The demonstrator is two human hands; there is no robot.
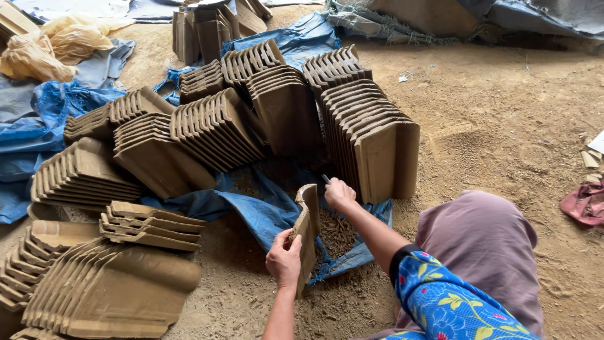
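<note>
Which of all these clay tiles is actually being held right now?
The single clay tile standing on edge, gripped by the left hand, right hand at its top. All others sit stacked, untouched.

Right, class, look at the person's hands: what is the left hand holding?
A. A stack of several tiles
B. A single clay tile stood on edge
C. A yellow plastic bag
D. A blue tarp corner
B: the left hand grips one clay tile stood on edge over the blue tarp, while the right hand works at its top edge with a small tool.
</note>
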